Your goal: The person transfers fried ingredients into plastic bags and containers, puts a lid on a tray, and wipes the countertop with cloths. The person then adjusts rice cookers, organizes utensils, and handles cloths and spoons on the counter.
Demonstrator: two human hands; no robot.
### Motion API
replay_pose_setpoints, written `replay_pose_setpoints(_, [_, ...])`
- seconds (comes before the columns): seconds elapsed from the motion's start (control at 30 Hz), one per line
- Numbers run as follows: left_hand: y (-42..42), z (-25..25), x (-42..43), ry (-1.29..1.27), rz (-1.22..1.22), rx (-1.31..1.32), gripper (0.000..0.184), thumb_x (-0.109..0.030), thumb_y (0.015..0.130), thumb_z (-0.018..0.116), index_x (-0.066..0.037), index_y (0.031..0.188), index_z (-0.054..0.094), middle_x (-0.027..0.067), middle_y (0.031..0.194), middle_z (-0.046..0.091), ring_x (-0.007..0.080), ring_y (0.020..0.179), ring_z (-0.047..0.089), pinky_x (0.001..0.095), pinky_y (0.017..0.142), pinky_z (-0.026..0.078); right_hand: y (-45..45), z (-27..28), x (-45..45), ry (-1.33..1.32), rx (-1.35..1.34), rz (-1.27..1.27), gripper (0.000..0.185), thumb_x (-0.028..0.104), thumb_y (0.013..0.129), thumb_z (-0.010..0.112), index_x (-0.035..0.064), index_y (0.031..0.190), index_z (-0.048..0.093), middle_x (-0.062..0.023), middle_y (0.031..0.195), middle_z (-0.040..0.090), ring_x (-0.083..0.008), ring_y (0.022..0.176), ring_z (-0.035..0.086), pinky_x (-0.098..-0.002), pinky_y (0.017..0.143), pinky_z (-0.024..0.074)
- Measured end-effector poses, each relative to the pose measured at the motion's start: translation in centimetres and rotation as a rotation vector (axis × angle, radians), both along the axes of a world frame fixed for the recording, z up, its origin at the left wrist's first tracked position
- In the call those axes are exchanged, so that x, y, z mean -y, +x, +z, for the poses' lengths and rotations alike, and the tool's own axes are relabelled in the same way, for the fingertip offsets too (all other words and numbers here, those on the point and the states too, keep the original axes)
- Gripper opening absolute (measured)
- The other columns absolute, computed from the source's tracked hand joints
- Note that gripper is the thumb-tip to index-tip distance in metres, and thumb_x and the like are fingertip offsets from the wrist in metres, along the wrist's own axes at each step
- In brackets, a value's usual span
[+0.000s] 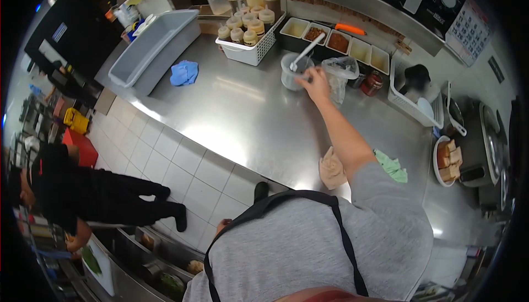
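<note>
My right hand (316,85) reaches across the steel counter, its fingers closed on the rim of a clear plastic container (289,79). A white-handled utensil (308,50) leans out of the container; its lower end is hard to make out. Just right of the hand is a clear plastic bag (340,68), and beyond that a jar with red contents (372,84). Behind the container runs a row of food tubs (338,42) with sauces and toppings. Only a small part of my left hand (222,225) shows, low beside my body, its fingers mostly hidden.
A white basket of squeeze bottles (242,54), a blue cloth (184,73) and a grey bin (157,48) are on the left. Rightward are a white basket (413,103), beige cloth (332,168), green cloth (390,166) and bread bowl (444,178). A co-worker (93,192) stands behind left.
</note>
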State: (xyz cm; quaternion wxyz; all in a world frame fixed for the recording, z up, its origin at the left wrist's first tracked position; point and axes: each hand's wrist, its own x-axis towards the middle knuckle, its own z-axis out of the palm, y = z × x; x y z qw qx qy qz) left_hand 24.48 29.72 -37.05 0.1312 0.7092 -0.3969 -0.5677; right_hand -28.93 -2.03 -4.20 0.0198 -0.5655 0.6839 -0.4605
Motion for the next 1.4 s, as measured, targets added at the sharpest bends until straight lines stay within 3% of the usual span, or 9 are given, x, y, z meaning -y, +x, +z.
replay_pose_setpoints(0.17, [2.1, 1.0, 6.7, 0.072, -0.115, 0.009, 0.027, -0.021, 0.084, 0.059, -0.005, 0.107, 0.057, 0.0119, 0.096, 0.063, 0.0182, 0.089, 0.061, 0.0292, 0.072, 0.049, 2.8, 0.2, 7.1, 0.047, 0.100, -0.161, 0.039, 0.027, 0.066, 0.077, 0.0065, 0.090, 0.055, -0.0127, 0.105, 0.045, -0.0310, 0.093, 0.053, -0.0368, 0.083, 0.0437])
replay_pose_setpoints(0.33, [5.1, 2.1, 14.2, 0.098, -0.220, 0.044, 0.027, -0.021, 0.085, 0.058, -0.005, 0.107, 0.057, 0.0121, 0.095, 0.063, 0.0187, 0.089, 0.061, 0.0294, 0.073, 0.049, 5.4, -2.1, 8.6, 0.037, 0.284, -0.032, 0.064, 0.018, 0.074, 0.071, 0.0155, 0.129, 0.039, -0.0199, 0.133, 0.033, -0.0334, 0.112, 0.048, -0.0375, 0.093, 0.0411])
replay_pose_setpoints(0.47, [6.3, 2.2, 20.1, 0.127, -0.356, 0.073, 0.027, -0.021, 0.086, 0.057, -0.005, 0.107, 0.057, 0.0122, 0.095, 0.063, 0.0190, 0.090, 0.061, 0.0296, 0.074, 0.048, 6.1, 0.7, -0.2, 0.057, 0.186, 0.006, 0.059, 0.022, 0.078, 0.066, 0.0143, 0.129, 0.039, -0.0178, 0.140, 0.026, -0.0349, 0.124, 0.036, -0.0381, 0.100, 0.0351])
replay_pose_setpoints(0.6, [5.5, 2.1, 25.8, 0.135, -0.511, 0.096, 0.026, -0.022, 0.086, 0.056, -0.005, 0.107, 0.057, 0.0123, 0.095, 0.063, 0.0194, 0.090, 0.061, 0.0298, 0.075, 0.048, 5.6, 1.3, -12.9, 0.401, -0.238, -0.163, 0.046, 0.026, 0.076, 0.067, 0.0119, 0.117, 0.050, -0.0130, 0.139, 0.031, -0.0316, 0.128, 0.031, -0.0568, 0.102, 0.0234])
replay_pose_setpoints(0.77, [1.0, 3.8, 31.4, 0.055, -0.695, 0.078, 0.026, -0.022, 0.087, 0.056, -0.005, 0.107, 0.057, 0.0125, 0.094, 0.063, 0.0199, 0.091, 0.061, 0.0301, 0.076, 0.048, 7.1, -2.9, -26.6, 0.541, -0.195, -0.550, 0.050, 0.037, 0.081, 0.059, 0.0174, 0.125, 0.047, -0.0114, 0.140, 0.031, -0.0330, 0.131, 0.027, -0.0602, 0.102, 0.0176])
replay_pose_setpoints(0.9, [-4.5, 6.3, 33.2, -0.002, -0.866, 0.068, 0.026, -0.022, 0.087, 0.055, -0.005, 0.107, 0.057, 0.0126, 0.094, 0.063, 0.0202, 0.091, 0.061, 0.0303, 0.077, 0.048, 6.2, -3.3, -27.9, 0.477, -0.111, -0.527, 0.052, 0.044, 0.085, 0.052, 0.0194, 0.130, 0.044, -0.0123, 0.142, 0.030, -0.0321, 0.131, 0.026, -0.0591, 0.103, 0.0161])
replay_pose_setpoints(1.17, [-15.9, 22.3, 30.4, -0.104, -1.601, 0.107, 0.026, -0.023, 0.088, 0.054, -0.005, 0.107, 0.057, 0.0129, 0.094, 0.064, 0.0210, 0.092, 0.061, 0.0307, 0.078, 0.047, -9.3, -3.1, -34.8, 0.324, 0.215, -0.976, 0.061, 0.049, 0.083, 0.054, 0.0111, 0.130, 0.043, -0.0247, 0.138, 0.031, -0.0363, 0.129, 0.028, -0.0483, 0.106, 0.0209])
replay_pose_setpoints(1.27, [-25.9, 41.4, 22.7, -0.259, -1.668, -0.019, 0.026, -0.025, 0.092, 0.047, -0.005, 0.108, 0.055, 0.0152, 0.097, 0.062, 0.0248, 0.098, 0.059, 0.0328, 0.085, 0.043, -9.0, -5.2, -31.8, 0.606, -0.020, -1.103, 0.075, 0.050, 0.081, 0.055, -0.0017, 0.132, 0.036, -0.0324, 0.136, 0.026, -0.0430, 0.130, 0.024, -0.0454, 0.106, 0.0217])
replay_pose_setpoints(1.4, [-35.6, 38.6, 18.0, -0.871, -1.748, -0.519, 0.038, -0.021, 0.083, 0.060, -0.006, 0.117, 0.050, 0.0138, 0.116, 0.051, 0.0283, 0.112, 0.046, 0.0388, 0.092, 0.038, -5.3, -4.5, -25.7, 0.509, -0.060, -0.615, 0.067, 0.048, 0.080, 0.056, 0.0074, 0.130, 0.040, -0.0209, 0.142, 0.026, -0.0361, 0.132, 0.022, -0.0475, 0.107, 0.0196])
